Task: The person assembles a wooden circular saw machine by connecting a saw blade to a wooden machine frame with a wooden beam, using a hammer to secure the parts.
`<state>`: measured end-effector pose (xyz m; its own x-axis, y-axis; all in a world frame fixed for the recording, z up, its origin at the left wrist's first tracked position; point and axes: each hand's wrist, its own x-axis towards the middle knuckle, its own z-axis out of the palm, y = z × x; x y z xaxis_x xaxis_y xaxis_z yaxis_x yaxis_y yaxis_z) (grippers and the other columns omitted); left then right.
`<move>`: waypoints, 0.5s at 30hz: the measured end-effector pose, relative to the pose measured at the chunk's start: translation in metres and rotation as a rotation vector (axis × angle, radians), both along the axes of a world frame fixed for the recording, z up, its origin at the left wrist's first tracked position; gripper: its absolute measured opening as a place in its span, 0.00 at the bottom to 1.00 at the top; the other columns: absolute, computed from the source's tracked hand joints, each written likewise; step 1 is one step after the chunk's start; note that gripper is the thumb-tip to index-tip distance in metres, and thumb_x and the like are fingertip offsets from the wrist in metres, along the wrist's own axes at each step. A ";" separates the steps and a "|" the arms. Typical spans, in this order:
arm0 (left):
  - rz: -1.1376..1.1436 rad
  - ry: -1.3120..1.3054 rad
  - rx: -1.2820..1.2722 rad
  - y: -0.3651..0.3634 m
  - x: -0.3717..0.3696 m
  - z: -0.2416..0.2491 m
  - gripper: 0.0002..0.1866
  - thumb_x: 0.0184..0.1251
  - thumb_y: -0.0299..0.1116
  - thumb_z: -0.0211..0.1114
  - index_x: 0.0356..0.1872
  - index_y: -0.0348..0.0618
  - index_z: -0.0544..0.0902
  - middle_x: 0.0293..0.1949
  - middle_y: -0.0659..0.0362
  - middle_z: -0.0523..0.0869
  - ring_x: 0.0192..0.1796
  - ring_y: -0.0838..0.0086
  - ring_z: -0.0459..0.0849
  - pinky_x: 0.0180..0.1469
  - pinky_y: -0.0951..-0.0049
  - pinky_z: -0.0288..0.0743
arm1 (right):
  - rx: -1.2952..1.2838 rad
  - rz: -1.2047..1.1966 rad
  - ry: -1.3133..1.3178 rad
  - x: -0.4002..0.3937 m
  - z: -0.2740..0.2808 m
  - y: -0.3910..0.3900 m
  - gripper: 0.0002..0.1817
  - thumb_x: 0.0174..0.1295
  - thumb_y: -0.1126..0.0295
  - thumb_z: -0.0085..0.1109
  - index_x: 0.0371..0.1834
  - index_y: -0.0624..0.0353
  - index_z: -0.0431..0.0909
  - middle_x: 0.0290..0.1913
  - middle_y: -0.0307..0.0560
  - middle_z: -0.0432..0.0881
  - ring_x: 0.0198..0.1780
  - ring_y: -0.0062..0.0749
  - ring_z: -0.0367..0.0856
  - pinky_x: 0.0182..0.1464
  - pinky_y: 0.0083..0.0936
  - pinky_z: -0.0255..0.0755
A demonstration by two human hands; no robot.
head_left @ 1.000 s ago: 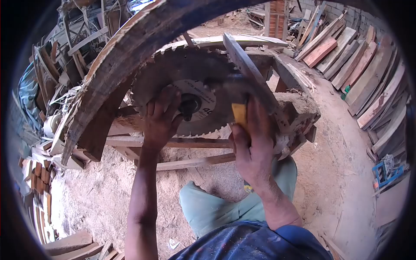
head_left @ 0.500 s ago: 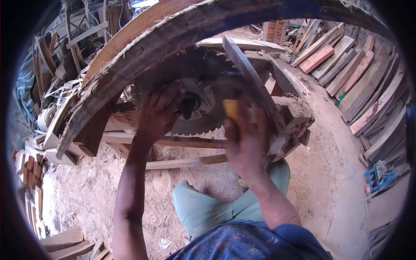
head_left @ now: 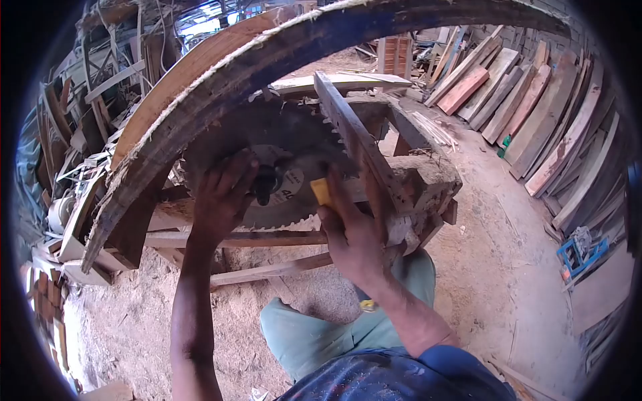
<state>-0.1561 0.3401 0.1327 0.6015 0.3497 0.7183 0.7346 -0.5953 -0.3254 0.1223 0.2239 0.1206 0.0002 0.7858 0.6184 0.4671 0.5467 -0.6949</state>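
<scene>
A large round saw blade (head_left: 284, 204) with a toothed rim is mounted upright under a raised wooden tabletop (head_left: 221, 87). My left hand (head_left: 224, 190) rests against the blade's left side, fingers bent, beside the dark centre bolt (head_left: 267, 182). Whether it pinches anything there is hidden. In my right hand (head_left: 351, 234) is a yellow block (head_left: 321, 192), held against or just in front of the blade's right side. A slanted wooden beam (head_left: 354, 134) stands right of the blade.
Wooden rails (head_left: 274, 269) of the frame cross below the blade. My knees are beneath them, over a sawdust-covered floor (head_left: 134, 334). Planks (head_left: 535, 134) lean along the right wall, near a blue metal tool (head_left: 582, 254). Scrap wood (head_left: 73, 134) is heaped at the left.
The view has shifted, so the bench sits further left. My right hand and the yellow block have moved inward, closer to the blade's centre. My left hand stays by the centre bolt.
</scene>
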 end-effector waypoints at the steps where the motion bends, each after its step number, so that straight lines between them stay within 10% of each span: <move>1: -0.003 -0.005 0.008 0.002 -0.001 0.002 0.45 0.57 0.34 0.82 0.81 0.51 0.79 0.82 0.55 0.75 0.76 0.53 0.77 0.74 0.49 0.75 | 0.056 -0.033 0.023 -0.003 -0.001 0.004 0.38 0.84 0.70 0.57 0.94 0.50 0.56 0.40 0.66 0.90 0.42 0.57 0.94 0.46 0.49 0.83; 9: -0.002 -0.006 0.016 -0.002 0.002 0.002 0.44 0.58 0.33 0.81 0.80 0.51 0.80 0.81 0.55 0.75 0.76 0.52 0.77 0.74 0.49 0.75 | -0.057 0.017 -0.020 0.000 -0.006 0.002 0.37 0.84 0.72 0.58 0.94 0.51 0.58 0.63 0.71 0.88 0.44 0.45 0.95 0.48 0.39 0.85; 15: -0.001 -0.028 -0.003 -0.003 0.001 -0.002 0.42 0.61 0.35 0.80 0.81 0.52 0.79 0.82 0.55 0.75 0.76 0.52 0.77 0.75 0.49 0.75 | -0.099 0.015 -0.054 -0.004 -0.016 0.011 0.37 0.84 0.71 0.58 0.93 0.52 0.58 0.58 0.66 0.91 0.46 0.43 0.95 0.50 0.38 0.86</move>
<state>-0.1551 0.3374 0.1304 0.5816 0.3516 0.7336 0.7430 -0.5968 -0.3031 0.1188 0.2349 0.1049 -0.0435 0.8427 0.5367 0.4977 0.4841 -0.7197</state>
